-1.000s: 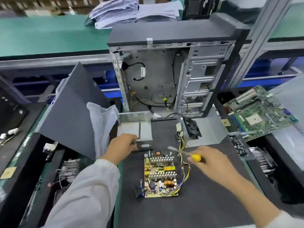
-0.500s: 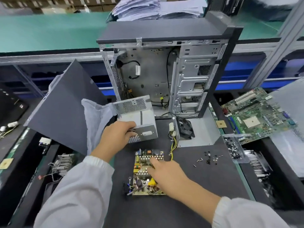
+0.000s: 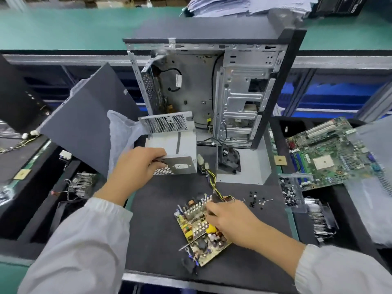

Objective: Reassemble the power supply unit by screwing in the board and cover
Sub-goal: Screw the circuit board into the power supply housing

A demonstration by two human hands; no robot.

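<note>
Dark mat [image 3: 161, 225] covers the bench in front of an open computer case [image 3: 212, 85]. On the mat's far part sits the metal housing [image 3: 176, 145], tilted; the left hand [image 3: 135, 166] grips its near-left edge, fingers curled over the rim. The board [image 3: 197, 230] lies nearer, askew, its yellow wires [image 3: 213, 181] running up toward the fan cover [image 3: 244, 166]. The right hand [image 3: 231, 217] rests on the board, fingers curled at its heatsinks while holding a yellow-handled screwdriver [image 3: 211, 229]. Loose screws [image 3: 256, 200] lie just right.
</note>
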